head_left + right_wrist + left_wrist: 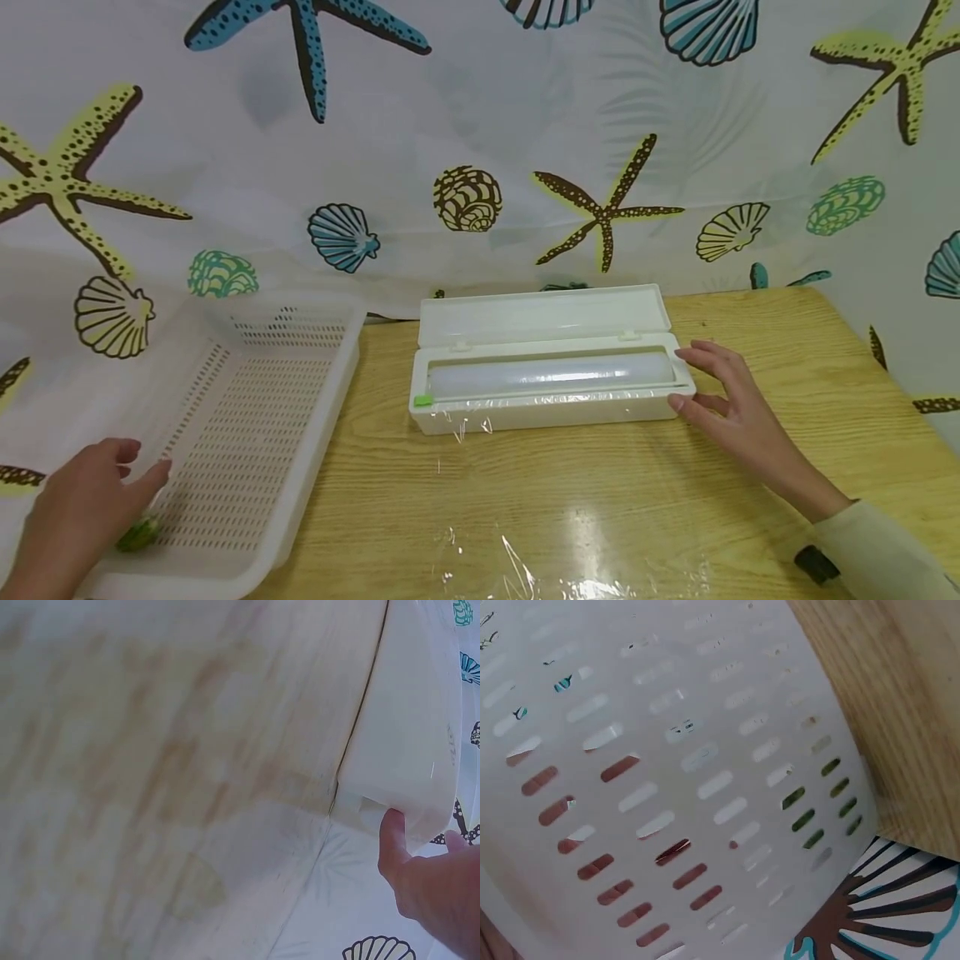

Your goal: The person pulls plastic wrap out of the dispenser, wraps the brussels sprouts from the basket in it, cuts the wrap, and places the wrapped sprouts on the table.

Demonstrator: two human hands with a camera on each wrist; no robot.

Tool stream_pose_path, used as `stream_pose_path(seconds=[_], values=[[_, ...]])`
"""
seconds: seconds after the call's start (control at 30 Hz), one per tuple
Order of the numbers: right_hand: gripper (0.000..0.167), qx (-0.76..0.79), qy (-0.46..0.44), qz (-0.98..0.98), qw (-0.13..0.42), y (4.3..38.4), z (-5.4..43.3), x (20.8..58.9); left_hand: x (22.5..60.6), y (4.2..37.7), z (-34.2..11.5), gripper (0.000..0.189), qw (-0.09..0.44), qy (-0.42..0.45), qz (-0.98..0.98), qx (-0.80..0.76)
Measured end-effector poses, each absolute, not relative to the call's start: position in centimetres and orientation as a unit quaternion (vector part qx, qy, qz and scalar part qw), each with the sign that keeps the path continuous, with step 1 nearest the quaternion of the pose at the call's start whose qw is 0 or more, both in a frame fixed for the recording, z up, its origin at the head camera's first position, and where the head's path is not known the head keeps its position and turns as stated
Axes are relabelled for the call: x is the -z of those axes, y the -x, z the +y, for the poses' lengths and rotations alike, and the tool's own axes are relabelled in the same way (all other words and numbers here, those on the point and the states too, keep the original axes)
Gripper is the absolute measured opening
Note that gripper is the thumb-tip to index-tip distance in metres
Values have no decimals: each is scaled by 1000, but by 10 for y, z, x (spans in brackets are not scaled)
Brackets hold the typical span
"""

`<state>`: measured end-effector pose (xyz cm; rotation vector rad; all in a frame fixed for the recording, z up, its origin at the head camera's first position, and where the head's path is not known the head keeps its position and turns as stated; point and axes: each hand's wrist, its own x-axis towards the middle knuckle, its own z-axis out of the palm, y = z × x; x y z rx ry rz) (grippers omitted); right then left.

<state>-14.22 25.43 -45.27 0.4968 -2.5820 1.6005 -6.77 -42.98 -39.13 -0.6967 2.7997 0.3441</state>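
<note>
A white cling film box (525,412) stands on the table with its lid (543,318) tipped back and a film roll (551,372) inside. Clear film (517,562) stretches from its front edge toward me over the wood. My right hand (742,425) holds the box's right end, thumb at the front corner and fingers at the side; the right wrist view shows a fingertip on the box (405,705). My left hand (82,508), fingers loosely bent, hovers over the white slotted basket (306,467), beside a green vegetable (140,533) in its near left corner, partly hidden by the hand.
Behind the table (787,350) hangs a white cloth (405,150) printed with starfish and shells. The basket fills the left side, its slotted wall (705,817) close to the left wrist camera. A small green tab (423,401) sits at the box's left front corner.
</note>
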Motion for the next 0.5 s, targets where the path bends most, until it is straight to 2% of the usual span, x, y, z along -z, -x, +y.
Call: stream_pose_path(seconds=[0.2,0.5], values=[[58,-523,-164,-836,31,142,255,456,391,66,-427,64,161,222,959,-66],[57,-528,-167,-832,29,142,256,455,399,66,-431,54,198,233,950,-62]])
